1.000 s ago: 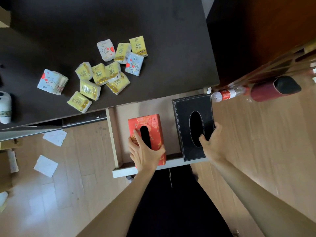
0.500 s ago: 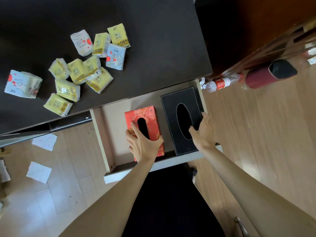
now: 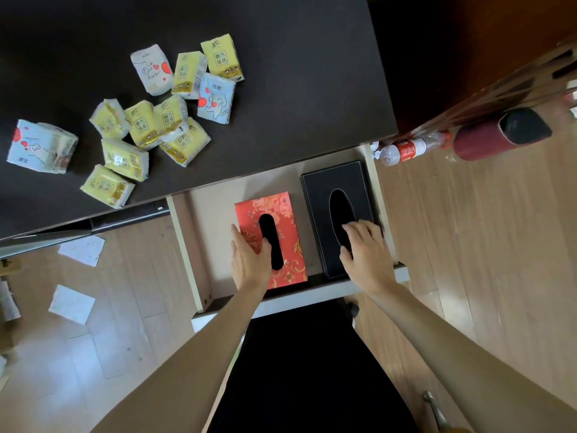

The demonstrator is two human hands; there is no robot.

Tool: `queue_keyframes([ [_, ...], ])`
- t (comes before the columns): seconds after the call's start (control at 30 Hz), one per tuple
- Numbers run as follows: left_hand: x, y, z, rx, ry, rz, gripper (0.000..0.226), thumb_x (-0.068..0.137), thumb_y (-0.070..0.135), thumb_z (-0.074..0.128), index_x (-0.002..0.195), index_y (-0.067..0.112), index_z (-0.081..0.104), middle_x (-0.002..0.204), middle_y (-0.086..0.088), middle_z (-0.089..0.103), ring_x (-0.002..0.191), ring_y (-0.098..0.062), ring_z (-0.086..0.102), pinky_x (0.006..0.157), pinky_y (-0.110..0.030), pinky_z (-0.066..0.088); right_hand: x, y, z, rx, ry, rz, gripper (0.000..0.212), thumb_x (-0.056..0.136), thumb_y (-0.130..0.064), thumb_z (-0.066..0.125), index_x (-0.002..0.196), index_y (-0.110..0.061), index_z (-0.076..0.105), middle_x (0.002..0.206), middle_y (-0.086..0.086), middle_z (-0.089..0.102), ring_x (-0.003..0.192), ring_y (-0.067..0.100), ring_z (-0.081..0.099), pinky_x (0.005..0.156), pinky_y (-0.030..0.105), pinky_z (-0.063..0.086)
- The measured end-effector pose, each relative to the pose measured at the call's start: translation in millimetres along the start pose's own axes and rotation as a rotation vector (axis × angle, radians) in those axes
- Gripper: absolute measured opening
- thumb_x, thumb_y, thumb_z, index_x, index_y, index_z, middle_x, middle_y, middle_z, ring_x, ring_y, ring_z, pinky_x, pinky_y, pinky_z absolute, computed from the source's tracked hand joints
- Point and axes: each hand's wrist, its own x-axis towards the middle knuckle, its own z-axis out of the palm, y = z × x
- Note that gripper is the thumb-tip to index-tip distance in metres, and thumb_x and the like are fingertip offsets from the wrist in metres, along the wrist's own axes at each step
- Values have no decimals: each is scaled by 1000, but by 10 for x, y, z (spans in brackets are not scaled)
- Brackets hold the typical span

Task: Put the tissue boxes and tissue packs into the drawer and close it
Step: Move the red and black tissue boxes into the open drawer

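Note:
The drawer (image 3: 184,245) under the dark table (image 3: 296,73) stands pulled out. Inside it lie a red floral tissue box (image 3: 288,226) and, to its right, a black tissue box (image 3: 335,179), side by side. My left hand (image 3: 249,260) is on the near left part of the red box, fingers along its left edge and thumb by the slot. My right hand (image 3: 365,254) lies flat on top of the black box with fingers spread. Several small yellow tissue packs (image 3: 142,125) and white and blue packs (image 3: 215,96) are scattered on the table; a larger white pack (image 3: 42,146) lies at the far left.
A plastic bottle (image 3: 406,150) and a dark red roll with a black end (image 3: 496,134) lie on the wooden floor right of the drawer. Paper sheets (image 3: 71,303) lie on the floor to the left. My dark-clothed legs are below the drawer front.
Both boxes have come down into the drawer. My right hand moved from the black box's right side onto its top. My left hand slid toward the red box's left edge.

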Motion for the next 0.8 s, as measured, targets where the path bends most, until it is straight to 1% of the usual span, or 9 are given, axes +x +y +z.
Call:
queue_keyframes([
  [0.1,66,-53,-26,17,-28,24,50,95,29,59,138,15,38,120,-6,62,107,-31,62,86,-47,54,-9,39,33,-143,-23,-49,22,90,-15,75,109,-4,79,117,12,73,128,36,57,106,52,50],
  [0.17,62,-77,-15,-14,-26,30,39,94,29,62,125,16,44,110,-3,62,99,-28,62,77,-38,50,-61,48,34,-206,-34,-61,17,90,-17,73,96,-5,82,110,10,74,124,35,58,104,51,49],
  [0.27,-12,-105,59,-36,-62,60,37,92,32,65,120,18,46,104,1,61,94,-23,61,73,-31,44,-194,42,32,-248,-69,-51,22,88,-20,73,104,-5,79,111,10,71,119,32,59,102,47,50],
  [0.4,-143,-53,197,-45,-127,57,52,94,34,63,138,20,39,116,4,60,102,-21,60,81,-35,49,-278,-9,-9,-228,-148,-13,35,90,-22,71,119,-4,73,124,11,66,125,32,57,104,45,49],
  [0.5,-157,-22,221,-55,-129,33,55,95,35,63,141,20,37,119,2,60,104,-22,60,85,-39,51,-271,-33,-70,-238,-223,14,38,92,-23,67,126,-5,69,132,11,62,131,30,53,108,44,46],
  [0.6,-158,-34,190,-70,-138,50,49,92,34,67,132,20,43,112,1,61,102,-24,62,77,-35,50,-254,-46,-124,-228,-275,3,41,96,-24,60,133,-7,65,138,8,59,135,27,48,111,40,43],
  [0.67,-132,-8,152,-48,-132,65,54,89,35,68,134,20,43,114,0,61,100,-24,63,72,-33,46,-191,-64,-193,-122,-254,28,39,98,-21,59,133,-8,65,136,6,60,133,26,49,108,38,45],
  [0.77,-16,131,39,-52,-113,118,86,87,36,69,156,30,18,139,-2,48,82,-10,56,61,-24,41,105,-116,-372,50,-100,30,37,97,-16,61,133,-9,63,133,7,61,127,26,53,97,37,52],
  [0.8,39,197,-8,-50,-114,145,91,87,37,70,157,34,12,146,-1,42,76,-5,52,56,-23,41,262,-133,-428,65,-70,6,40,97,-15,61,137,-9,59,138,7,59,129,26,52,97,37,52],
])
